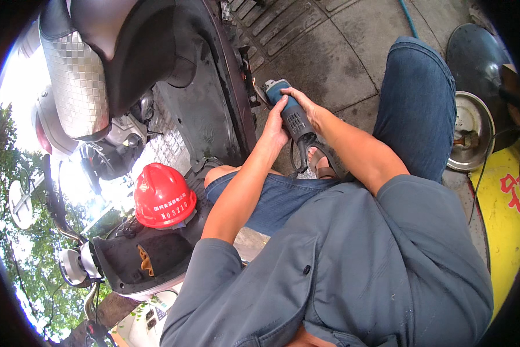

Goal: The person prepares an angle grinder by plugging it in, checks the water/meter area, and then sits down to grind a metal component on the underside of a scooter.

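Observation:
Both hands are wrapped around an angle grinder (pixel 296 120) with a blue front and a dark vented body. My left hand (pixel 276 125) grips its left side, the thumb lying along the blue part. From the right, my right hand (pixel 307 110) closes over the body near the head. The grinder's disc (pixel 261 94) is at the edge of a dark scooter (pixel 205 110), with a small orange glow like sparks beside it. Whether the disc touches metal is hard to see. The tool's dark cord (pixel 323 149) loops below its rear end.
A red hard hat (pixel 165 196) rests on the scooter at left. To the right stand a round metal bowl (pixel 484 113) with a metal piece inside and a yellow panel (pixel 500 231). My bent knees flank the tool above paved ground (pixel 352 63). A teal hose (pixel 408 17) lies farther off.

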Demonstrator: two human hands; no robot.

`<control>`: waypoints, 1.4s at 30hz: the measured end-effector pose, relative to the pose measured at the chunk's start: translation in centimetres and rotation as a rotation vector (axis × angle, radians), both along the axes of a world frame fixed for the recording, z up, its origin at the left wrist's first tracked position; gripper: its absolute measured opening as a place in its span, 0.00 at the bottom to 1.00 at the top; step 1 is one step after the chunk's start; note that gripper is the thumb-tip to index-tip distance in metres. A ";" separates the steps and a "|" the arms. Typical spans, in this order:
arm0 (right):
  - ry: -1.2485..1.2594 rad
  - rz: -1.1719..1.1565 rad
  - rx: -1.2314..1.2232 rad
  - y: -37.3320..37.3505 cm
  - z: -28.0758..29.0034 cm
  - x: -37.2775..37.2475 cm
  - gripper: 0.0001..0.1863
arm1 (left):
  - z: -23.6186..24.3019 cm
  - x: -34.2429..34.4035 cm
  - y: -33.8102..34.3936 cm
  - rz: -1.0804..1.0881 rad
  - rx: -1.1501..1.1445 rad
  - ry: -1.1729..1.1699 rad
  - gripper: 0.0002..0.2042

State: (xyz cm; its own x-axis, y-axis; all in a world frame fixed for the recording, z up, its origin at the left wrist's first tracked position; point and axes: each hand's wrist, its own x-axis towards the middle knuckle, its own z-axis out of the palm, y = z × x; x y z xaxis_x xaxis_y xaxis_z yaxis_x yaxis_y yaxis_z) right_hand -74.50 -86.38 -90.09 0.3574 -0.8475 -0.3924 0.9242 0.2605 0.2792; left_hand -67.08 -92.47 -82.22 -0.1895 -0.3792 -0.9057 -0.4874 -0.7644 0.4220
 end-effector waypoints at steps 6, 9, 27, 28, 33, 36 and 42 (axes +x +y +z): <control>0.027 -0.018 0.056 -0.6 -1.4 1.3 0.28 | -0.3 -0.2 1.0 0.070 0.011 0.043 0.29; -0.024 -0.044 0.048 -0.9 -2.2 1.5 0.28 | -0.2 -0.6 1.5 0.029 -0.062 -0.027 0.29; 0.005 -0.062 0.074 -1.1 -1.7 1.2 0.29 | -0.4 -0.5 0.8 -0.021 -0.084 -0.025 0.31; 0.017 -0.048 0.070 -1.0 -1.6 1.3 0.29 | -0.6 -0.2 0.6 -0.023 -0.081 -0.017 0.31; 0.051 -0.016 0.129 -0.4 -0.6 1.1 0.28 | -0.7 0.2 0.6 -0.015 -0.084 -0.014 0.31; 0.020 -0.037 0.076 -0.3 -0.2 1.0 0.27 | -0.8 0.4 0.3 0.001 -0.067 -0.006 0.31; 0.024 -0.046 0.049 -1.3 -2.5 1.5 0.27 | -1.4 0.1 0.2 -0.015 -0.097 -0.013 0.30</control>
